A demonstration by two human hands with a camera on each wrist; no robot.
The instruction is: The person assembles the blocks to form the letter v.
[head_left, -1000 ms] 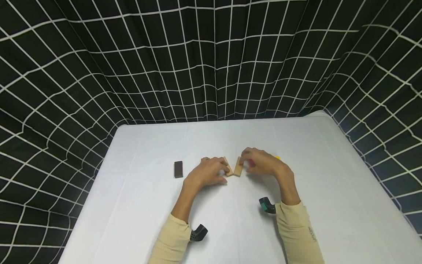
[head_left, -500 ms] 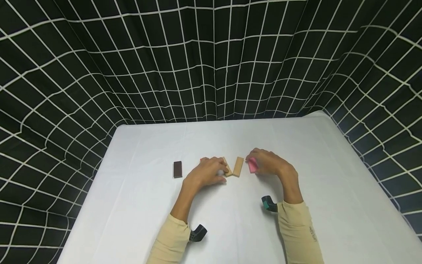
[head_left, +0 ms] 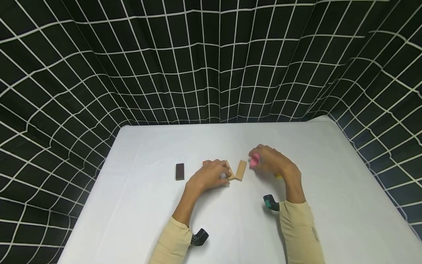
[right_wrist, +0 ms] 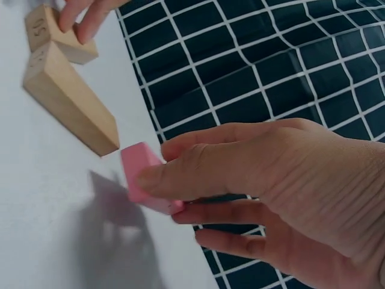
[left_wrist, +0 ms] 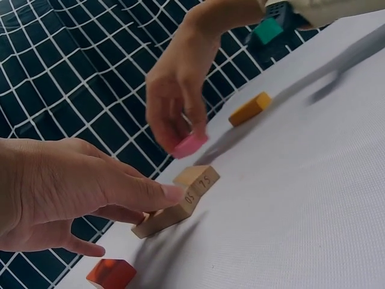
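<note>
In the head view, my left hand (head_left: 211, 176) is over a plain wooden block (left_wrist: 161, 221), gripping it between thumb and fingers. A second wooden block (head_left: 241, 170) touches it at the near end, so the two form a V. Printed numbers show on their end faces in the left wrist view. My right hand (head_left: 271, 159) pinches a pink block (right_wrist: 137, 171) just right of the V. The pink block is tilted and held above the cloth, its shadow falling apart from it. My left hand partly covers its wooden block in the head view.
A dark brown block (head_left: 180, 171) lies to the left on the white table (head_left: 148, 220). Beside my left hand is a red-orange block (left_wrist: 112, 274), mostly hidden in the head view. A yellow block (left_wrist: 251, 109) lies near my right wrist. A dark gridded curtain (head_left: 204, 66) surrounds the table.
My right hand has left the right wooden block, moved right to the pink block and lifted it, tilting it. My left hand has stayed at its wooden block.
</note>
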